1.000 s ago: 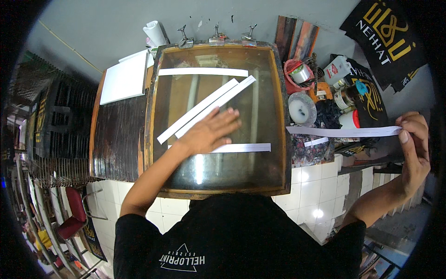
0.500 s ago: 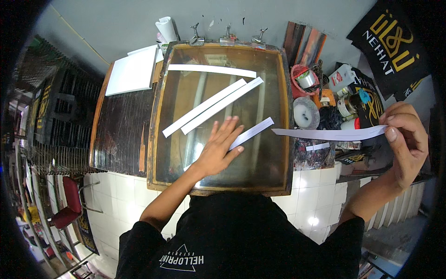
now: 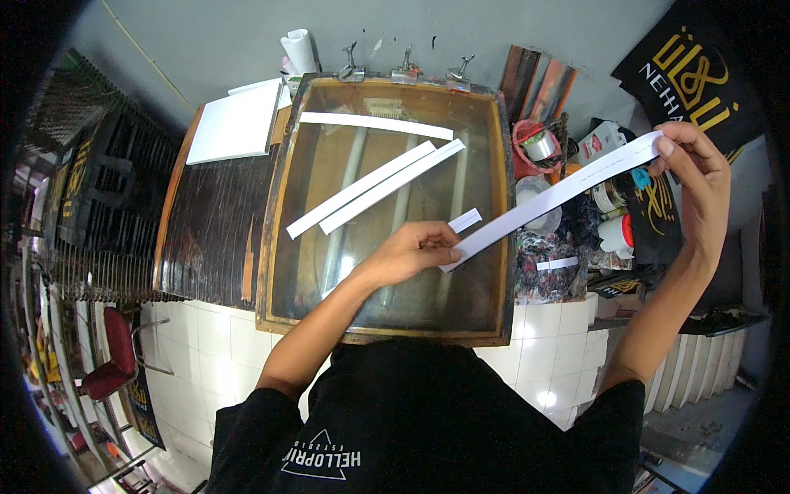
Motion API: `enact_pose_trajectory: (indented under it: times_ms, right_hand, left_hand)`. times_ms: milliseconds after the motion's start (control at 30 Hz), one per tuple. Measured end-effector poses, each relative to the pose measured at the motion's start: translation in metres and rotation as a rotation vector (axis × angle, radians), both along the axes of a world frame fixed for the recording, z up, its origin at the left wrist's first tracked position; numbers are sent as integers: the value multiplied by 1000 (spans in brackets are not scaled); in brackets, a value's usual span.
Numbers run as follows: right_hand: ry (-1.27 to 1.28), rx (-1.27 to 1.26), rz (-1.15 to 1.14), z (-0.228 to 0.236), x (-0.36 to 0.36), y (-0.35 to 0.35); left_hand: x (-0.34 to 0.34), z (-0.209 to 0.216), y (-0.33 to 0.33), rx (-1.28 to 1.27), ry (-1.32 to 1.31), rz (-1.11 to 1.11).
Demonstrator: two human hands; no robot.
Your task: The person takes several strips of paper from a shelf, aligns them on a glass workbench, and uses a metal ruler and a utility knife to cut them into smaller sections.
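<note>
Paper (image 3: 233, 122) sits in a white stack on a dark board (image 3: 214, 222) at the left of my feed. Next I see a wood-edged frame (image 3: 383, 336) with loose strips (image 3: 391, 189) on its surface. Over its right part, my left hand (image 3: 415, 253) pinches the lower end of a long white strip (image 3: 551, 199), which slants across a pale tub (image 3: 544, 225) to my right hand (image 3: 701, 183), thumb and fingers gripping its upper end.

Paper strip (image 3: 559, 198) is white with dark print; screen frame (image 3: 461, 337) ochre-brown; T-shirt (image 3: 485, 420) black with white print; chair (image 3: 121, 346) maroon.
</note>
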State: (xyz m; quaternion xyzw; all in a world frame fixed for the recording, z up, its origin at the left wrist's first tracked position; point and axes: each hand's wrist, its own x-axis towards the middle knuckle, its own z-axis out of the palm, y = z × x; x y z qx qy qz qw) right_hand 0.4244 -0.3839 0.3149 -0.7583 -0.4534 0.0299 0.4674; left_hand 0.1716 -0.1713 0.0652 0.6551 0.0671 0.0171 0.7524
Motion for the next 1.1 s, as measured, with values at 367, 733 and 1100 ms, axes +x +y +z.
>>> enact_pose_trajectory:
  times_ms: [367, 733, 1100]
  right_hand:
    - [407, 1, 20, -127, -9, 45]
    - [734, -126, 5, -226, -42, 51]
    - [739, -283, -27, -266, -38, 40]
  left_hand:
    - [-129, 21, 25, -156, 269, 542]
    - [-188, -1, 7, -178, 427, 831]
    - [-194, -31, -36, -421, 489, 1089]
